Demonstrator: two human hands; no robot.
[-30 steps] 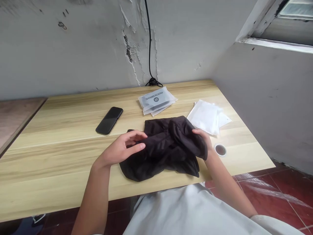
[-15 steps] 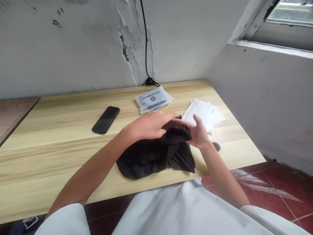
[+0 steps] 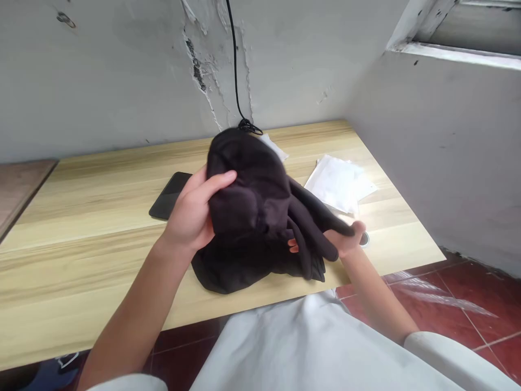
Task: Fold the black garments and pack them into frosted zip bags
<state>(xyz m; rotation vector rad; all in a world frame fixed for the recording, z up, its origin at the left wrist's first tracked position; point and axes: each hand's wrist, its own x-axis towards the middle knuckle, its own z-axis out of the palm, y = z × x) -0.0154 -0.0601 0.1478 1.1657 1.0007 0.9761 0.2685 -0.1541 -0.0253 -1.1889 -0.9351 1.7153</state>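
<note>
A soft black cloth cap [image 3: 248, 190] with a rounded, hood-like top is held up above the table. My left hand [image 3: 195, 209] grips its left side, thumb on the near face and the other fingers behind. Long loose folds trail from its right side to my right hand [image 3: 345, 237], whose fingers are partly hidden behind the fabric while the thumb pinches an end. Beneath, more black cloth [image 3: 232, 269] lies flat near the table's front edge; whether it is a separate piece, I cannot tell.
A black phone [image 3: 165, 198] lies left of the cap, partly behind my left hand. White packets [image 3: 336, 184] rest at the right, and another packet [image 3: 274, 145] shows behind the cap. A black cable [image 3: 236, 70] hangs down the wall to the wooden table [image 3: 101, 233].
The black cap has been raised off the table and spread out. My left hand moved left to its side; my right hand moved down and right, drawing out the loose folds.
</note>
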